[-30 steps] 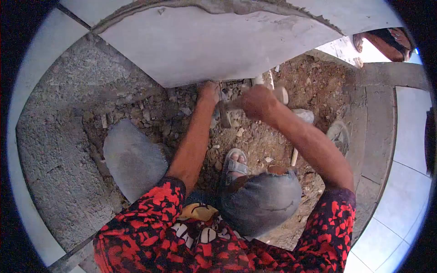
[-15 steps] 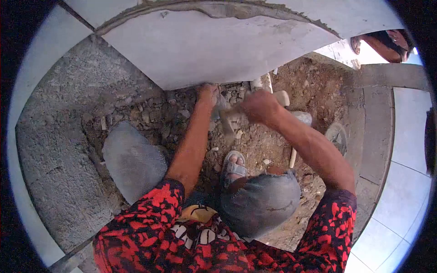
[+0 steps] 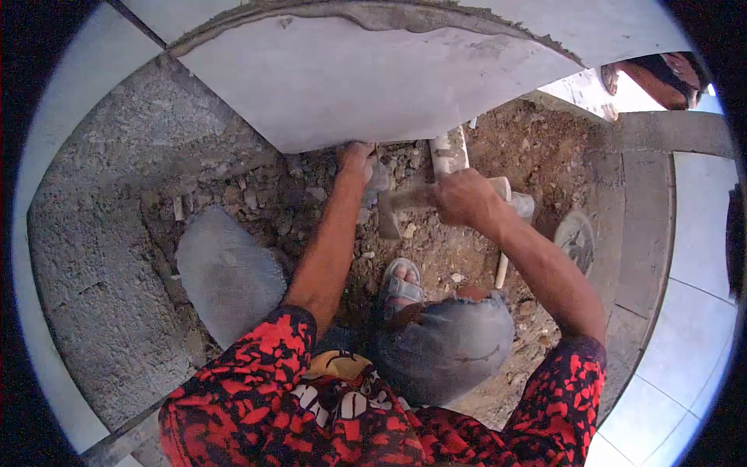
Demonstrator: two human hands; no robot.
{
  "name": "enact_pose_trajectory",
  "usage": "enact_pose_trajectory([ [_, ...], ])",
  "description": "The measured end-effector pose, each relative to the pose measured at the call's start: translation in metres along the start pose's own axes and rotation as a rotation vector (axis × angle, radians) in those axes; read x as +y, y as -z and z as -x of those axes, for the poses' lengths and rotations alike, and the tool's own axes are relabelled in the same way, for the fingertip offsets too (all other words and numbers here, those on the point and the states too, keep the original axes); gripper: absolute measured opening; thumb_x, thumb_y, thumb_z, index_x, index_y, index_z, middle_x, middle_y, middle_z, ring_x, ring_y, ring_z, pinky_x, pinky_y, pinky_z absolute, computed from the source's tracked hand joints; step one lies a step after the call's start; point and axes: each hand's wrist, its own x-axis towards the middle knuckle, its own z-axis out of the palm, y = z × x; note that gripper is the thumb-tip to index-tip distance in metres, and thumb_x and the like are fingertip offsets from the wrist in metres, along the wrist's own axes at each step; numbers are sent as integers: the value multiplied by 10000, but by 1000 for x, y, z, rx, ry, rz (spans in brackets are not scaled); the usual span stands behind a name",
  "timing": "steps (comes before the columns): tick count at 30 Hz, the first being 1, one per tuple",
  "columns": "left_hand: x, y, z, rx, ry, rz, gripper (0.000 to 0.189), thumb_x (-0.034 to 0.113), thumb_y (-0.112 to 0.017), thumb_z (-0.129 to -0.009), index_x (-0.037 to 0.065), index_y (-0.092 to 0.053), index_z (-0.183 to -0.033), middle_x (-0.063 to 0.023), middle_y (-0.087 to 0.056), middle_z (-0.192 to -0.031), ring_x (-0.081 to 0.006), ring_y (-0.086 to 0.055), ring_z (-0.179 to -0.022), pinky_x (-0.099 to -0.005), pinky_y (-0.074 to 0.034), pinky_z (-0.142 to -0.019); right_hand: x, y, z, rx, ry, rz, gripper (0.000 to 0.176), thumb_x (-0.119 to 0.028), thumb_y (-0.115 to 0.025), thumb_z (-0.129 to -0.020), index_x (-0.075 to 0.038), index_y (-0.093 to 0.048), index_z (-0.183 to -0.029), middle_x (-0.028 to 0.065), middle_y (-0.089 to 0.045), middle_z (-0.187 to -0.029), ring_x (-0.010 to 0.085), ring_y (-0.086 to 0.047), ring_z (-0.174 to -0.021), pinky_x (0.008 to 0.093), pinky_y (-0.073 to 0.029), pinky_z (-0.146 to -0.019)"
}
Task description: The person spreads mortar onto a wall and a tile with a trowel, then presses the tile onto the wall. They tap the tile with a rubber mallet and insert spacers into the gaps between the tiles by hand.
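Both my forearms reach forward and down between my knees into the rubble pit (image 3: 257, 194). My left arm runs nearly straight up the view. My left hand (image 3: 358, 159) is knuckles up, pressed against the lower edge of the big grey tile (image 3: 366, 78). Its fingers are curled under and hidden, with a grey tool (image 3: 377, 183) showing just below them; I cannot tell whether they grip it. My right arm comes in at a slant from the right, wrist bent. My right hand (image 3: 465, 198) is a closed fist, fingers wrapped tight round the wooden handle of the hammer (image 3: 389, 212). The hammer's head hangs low, just below and to the right of my left hand, over loose stones.

The tile's edge closes off the far side. A rough concrete bed (image 3: 93, 233) walls the left, and a raised concrete curb (image 3: 646, 202) rims the right, so the open room is the dirt floor between. My left knee (image 3: 229, 272) and right knee (image 3: 443, 342) crowd the near side, and my sandalled foot (image 3: 401, 284) is planted between them. A white pipe (image 3: 449, 152) pokes out from under the tile beside my right fist. A round disc (image 3: 576, 237) lies near the curb. Another person's sandalled foot (image 3: 661, 74) stands well apart beyond the pit.
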Motion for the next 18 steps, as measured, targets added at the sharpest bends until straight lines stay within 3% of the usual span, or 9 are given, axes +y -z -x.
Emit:
enact_pose_trajectory([
  [1,4,-3,9,-5,22,-28,336,46,-510,-784,114,-481,-1112,-50,-493,-1096,-214,-451,-1014,-411,-359,-894,0,0,3,-90,5,45,376,-179,-605,-661,-139,-569,-1033,129,-569,-839,278,-612,-706,385,-507,-622],
  [3,10,-8,22,-13,50,-60,288,41,-510,-778,111,-507,-1057,-53,-512,-1032,-213,-470,-965,-414,-390,-848,2,-11,1,-67,-28,52,365,-176,-600,-656,-131,-579,-1017,129,-570,-829,280,-612,-701,384,-508,-618],
  [5,17,-13,33,-42,62,24,205,40,-513,-766,85,-524,-966,-64,-523,-908,-215,-503,-825,-391,-420,-710,4,-21,1,-45,-57,57,354,-172,-595,-651,-122,-590,-1001,130,-571,-820,282,-613,-697,383,-509,-614],
  [7,12,-8,21,-84,52,21,187,44,-505,-769,70,-519,-953,-73,-527,-884,-218,-509,-781,-379,-411,-660,0,-16,1,157,-45,6,187,-173,-612,-653,-108,-647,-825,121,-629,-741,253,-636,-689,386,-505,-573],
  [8,10,-4,16,-126,43,15,171,49,-496,-771,55,-514,-941,-81,-531,-861,-220,-516,-736,-366,-403,-609,-2,-14,-1,159,-43,3,187,-173,-612,-653,-108,-647,-825,121,-629,-741,253,-636,-689,386,-505,-573],
  [11,14,-13,22,-75,50,11,130,62,-459,-799,28,-504,-917,-105,-527,-861,-222,-521,-727,-377,-414,-612,-8,-7,-10,35,-20,42,189,-184,-607,-675,-100,-647,-839,131,-632,-728,256,-639,-704,389,-511,-591],
  [13,14,-16,23,-49,31,35,122,66,-452,-801,29,-505,-904,-106,-528,-856,-224,-517,-722,-380,-412,-608,-13,-3,-19,-168,95,27,268,-156,-598,-655,-95,-623,-914,130,-628,-786,263,-628,-771,390,-517,-633],
  [17,9,-7,13,-110,34,117,145,70,-442,-817,29,-507,-940,-115,-533,-881,-242,-517,-727,-394,-432,-645,-3,19,-32,-236,23,-54,232,-144,-593,-666,-117,-634,-892,120,-630,-792,262,-627,-777,385,-518,-641],
  [18,9,-7,15,-107,38,118,145,70,-442,-817,29,-507,-940,-115,-533,-881,-242,-517,-727,-394,-432,-645,0,22,-31,-143,2,-16,230,-153,-604,-669,-124,-634,-895,116,-630,-796,256,-628,-779,385,-518,-647],
])
